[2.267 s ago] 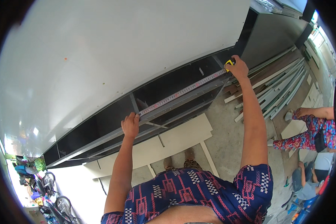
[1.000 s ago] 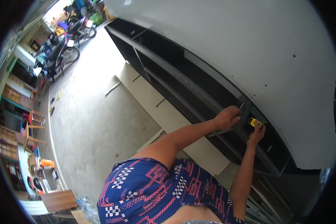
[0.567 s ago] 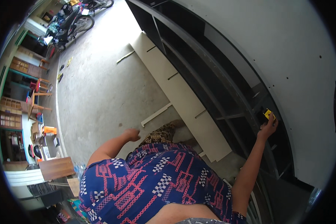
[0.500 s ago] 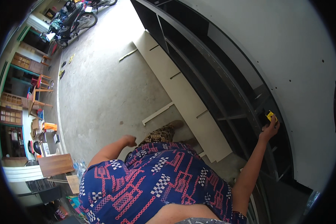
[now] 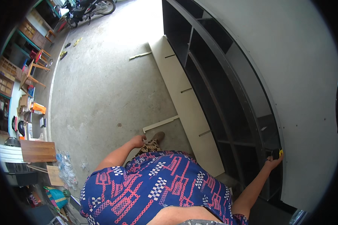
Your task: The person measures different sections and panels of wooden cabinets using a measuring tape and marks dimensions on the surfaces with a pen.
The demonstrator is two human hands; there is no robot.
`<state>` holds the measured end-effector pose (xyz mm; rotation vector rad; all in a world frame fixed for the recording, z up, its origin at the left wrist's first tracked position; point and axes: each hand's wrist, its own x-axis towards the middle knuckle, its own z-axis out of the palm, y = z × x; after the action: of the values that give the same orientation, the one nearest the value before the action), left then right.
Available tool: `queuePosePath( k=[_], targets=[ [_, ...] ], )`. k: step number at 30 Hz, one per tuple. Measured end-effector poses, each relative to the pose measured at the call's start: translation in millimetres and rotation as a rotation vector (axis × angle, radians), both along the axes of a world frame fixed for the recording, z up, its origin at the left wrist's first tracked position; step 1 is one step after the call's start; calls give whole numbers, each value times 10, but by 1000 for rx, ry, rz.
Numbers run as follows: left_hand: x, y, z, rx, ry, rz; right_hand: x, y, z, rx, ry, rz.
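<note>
Tape measure (image 5: 281, 152) in our right hand (image 5: 274, 162), gripped by its yellow-and-black case, we extended one arm to a long dark cabinet (image 5: 234, 77), the tool held at the edge of its pale panel (image 5: 306, 93). Our left hand (image 5: 138, 141) hung beside our patterned trousers (image 5: 148, 147), well apart from the cabinet, with nothing visible in it; we could not tell whether its fingers were spread or pressed together. Good handling, we judged, called for a firm hold on the case, knuckles clear of the cabinet's frame, and care with the blade, which we could not make out. Slotted cream board (image 5: 189, 108) lay along the cabinet's foot, a likely tripping point, with a thin strip (image 5: 161, 123) jutting from its side. Beyond stood a motorcycle (image 5: 88, 13).
</note>
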<state>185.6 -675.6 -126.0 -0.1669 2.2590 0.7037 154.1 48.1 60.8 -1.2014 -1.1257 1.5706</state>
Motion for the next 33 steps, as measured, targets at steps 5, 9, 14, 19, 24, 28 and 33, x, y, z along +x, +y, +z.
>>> queuePosePath(
  k=[5,9,14,19,24,28,33],
  targets=[
    [23,-921,10,65,-58,255,-197,-1199,608,-52,218,281],
    [16,-1712,-118,22,-22,369,-589,-2365,647,-220,187,342],
    [-137,-2196,-441,48,-47,551,-1104,-3295,-60,-459,174,494],
    [-344,-2392,-278,73,-134,540,-1314,-4073,-203,-635,108,606],
    [-840,-2136,-79,546,-321,787,-1576,-4307,-365,-619,70,783],
    [-1031,-2098,-446,356,-237,302,-1905,-4540,-450,-605,15,839],
    [-1657,-2175,-188,252,-154,232,-2404,-4716,-489,-608,-42,958]
  ],
)
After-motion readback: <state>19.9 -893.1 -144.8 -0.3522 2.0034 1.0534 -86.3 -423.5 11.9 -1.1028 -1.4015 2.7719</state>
